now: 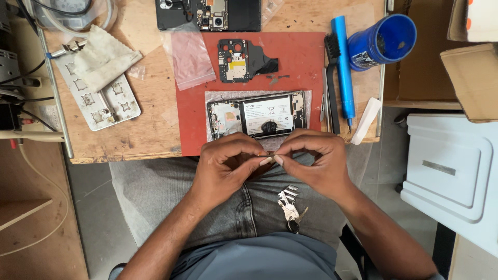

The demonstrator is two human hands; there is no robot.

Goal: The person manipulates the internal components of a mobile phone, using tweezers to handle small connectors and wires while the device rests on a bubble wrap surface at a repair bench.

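Surface: worn wooden workbench (pixel 140 129), pale brown, scuffed.
Centre: red rectangular rubber work mat (pixel 301 57), flat on the bench.
Left: grey metal fixture plate with cut-out slots (pixel 111 106); crumpled off-white cloth (pixel 104 57) lying over its upper end.
Left of mat: clear plastic zip bag (pixel 189 57), partly overlapping the mat.
Top edge: opened black phone body (pixel 210 13).
Right: black-bristled brush (pixel 332 78); blue cylindrical screwdriver (pixel 343 67) just beside it; blue plastic cup (pixel 384 39); white plastic strip (pixel 365 120) at the bench edge.

Single head view, steep downward, close over workbench (pixel 129 140) edge.
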